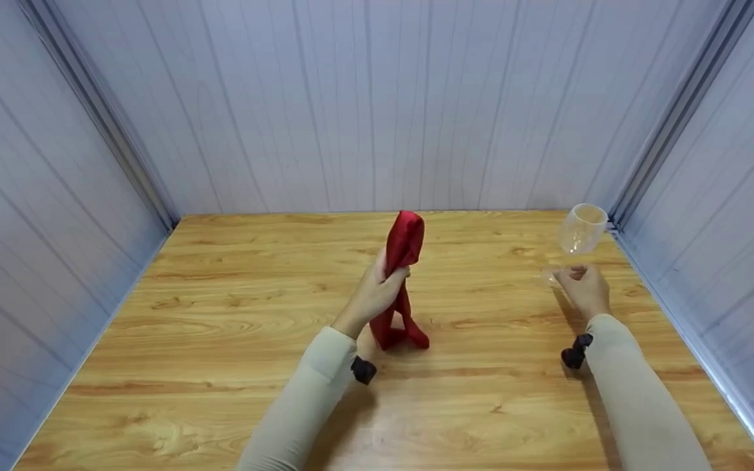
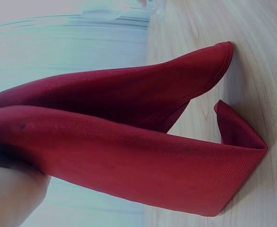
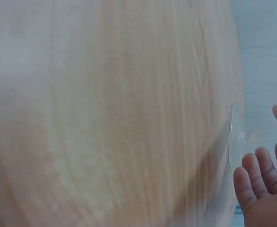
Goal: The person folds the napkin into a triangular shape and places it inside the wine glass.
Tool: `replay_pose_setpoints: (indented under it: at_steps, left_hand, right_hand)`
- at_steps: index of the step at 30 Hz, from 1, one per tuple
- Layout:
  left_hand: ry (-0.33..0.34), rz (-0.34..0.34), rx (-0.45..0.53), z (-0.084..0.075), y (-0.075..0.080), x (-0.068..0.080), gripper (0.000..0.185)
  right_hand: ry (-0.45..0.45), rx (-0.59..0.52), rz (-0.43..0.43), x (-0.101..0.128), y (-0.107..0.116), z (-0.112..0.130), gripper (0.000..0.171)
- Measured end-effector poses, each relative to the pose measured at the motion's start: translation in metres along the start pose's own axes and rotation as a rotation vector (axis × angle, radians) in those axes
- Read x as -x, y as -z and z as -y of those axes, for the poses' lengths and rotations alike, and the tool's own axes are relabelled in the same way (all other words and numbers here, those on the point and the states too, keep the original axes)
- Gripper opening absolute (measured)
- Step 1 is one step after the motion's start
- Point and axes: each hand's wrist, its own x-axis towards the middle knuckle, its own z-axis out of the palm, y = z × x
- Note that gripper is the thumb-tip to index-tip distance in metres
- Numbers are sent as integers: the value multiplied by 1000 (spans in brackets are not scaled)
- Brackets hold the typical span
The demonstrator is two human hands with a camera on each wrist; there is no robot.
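My left hand (image 1: 377,291) grips a red cloth (image 1: 406,239) around its middle. Its upper end is bunched above the fist, and two strips hang below, their tips at the table. The left wrist view shows ribbed, folded fabric (image 2: 143,156); most of the hand is out of frame. At the right stands a clear stemmed glass (image 1: 580,230). My right hand (image 1: 588,289) is close by its stem. In the right wrist view the thumb and fingers (image 3: 259,175) are apart, with the glass's foot (image 3: 231,139) on the table beyond; contact with the stem cannot be told.
The wood-grain table (image 1: 220,314) meets pale panelled walls at the back (image 1: 351,111) and both sides. The glass stands near the back right corner, close to the right wall (image 1: 730,216). Black wrist cameras sit at both cuffs.
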Motion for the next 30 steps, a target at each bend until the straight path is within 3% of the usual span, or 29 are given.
replay_pose_setpoints:
  at_steps: [5, 12, 15, 22, 30]
  left_hand:
    - [-2, -2, 6, 8, -1, -3, 43]
    - [10, -10, -10, -1, 0, 1, 41]
    - [23, -10, -21, 3, -1, -1, 40]
    - [36, -24, -44, 36, -3, -13, 43]
    - [20, -29, -51, 40, -3, -12, 43]
  right_hand:
    - [-37, -66, -3, -6, 2, 1, 75]
    - [-14, -231, 141, -10, 3, 2, 96]
    - [-16, -277, 173, -12, 3, 5, 101]
    - [-34, -310, 190, -15, 2, 9, 100]
    - [-18, -300, 186, -15, 3, 10, 92]
